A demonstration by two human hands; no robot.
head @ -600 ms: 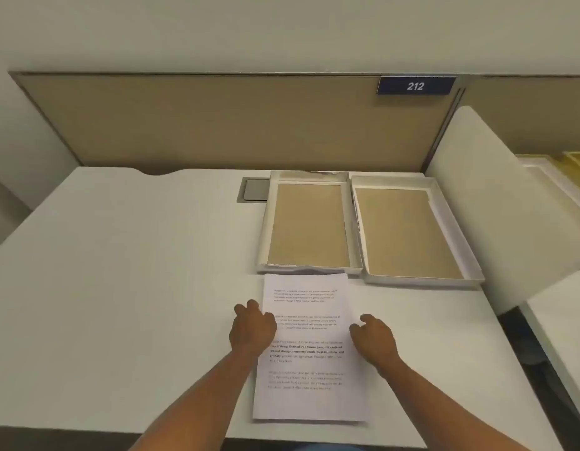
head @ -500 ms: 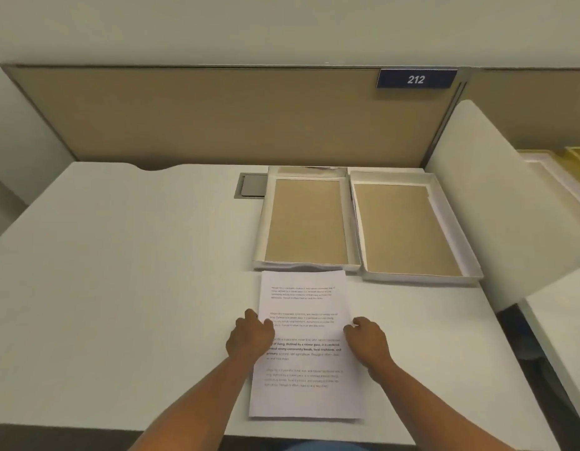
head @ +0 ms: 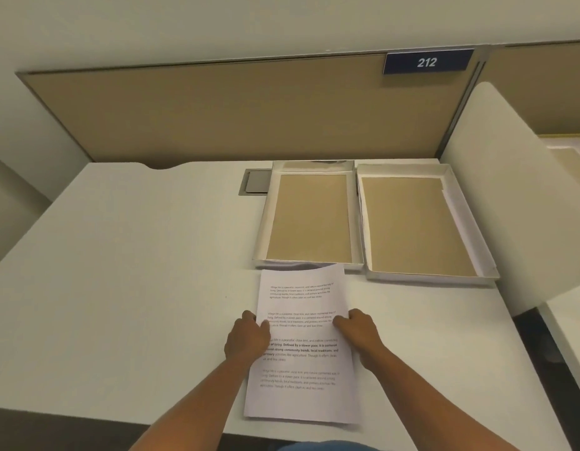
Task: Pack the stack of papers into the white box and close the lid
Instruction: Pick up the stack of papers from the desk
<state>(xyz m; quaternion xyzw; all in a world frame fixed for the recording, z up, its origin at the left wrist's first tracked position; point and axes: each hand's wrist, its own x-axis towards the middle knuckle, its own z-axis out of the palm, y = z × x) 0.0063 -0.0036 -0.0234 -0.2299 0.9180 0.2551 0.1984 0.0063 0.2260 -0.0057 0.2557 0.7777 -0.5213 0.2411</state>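
Observation:
A stack of printed white papers (head: 301, 362) lies on the white desk (head: 135, 288) near its front edge. My left hand (head: 246, 340) grips the stack's left edge and my right hand (head: 358, 330) grips its right edge. The far end of the stack is slightly lifted and touches the near wall of the left tray. Two shallow white box halves with brown insides lie side by side behind the papers: the left one (head: 309, 218) and the right one (head: 415, 222). I cannot tell which is the base and which the lid.
A tan partition (head: 233, 109) with a blue "212" sign (head: 426, 62) stands behind the desk. A grey cable hatch (head: 257, 186) is set into the desk left of the boxes. A white side panel (head: 496, 190) rises at the right edge.
Both hands moved from resting on top of the stack to gripping its side edges. The stack's far end has curled up a little toward the left tray.

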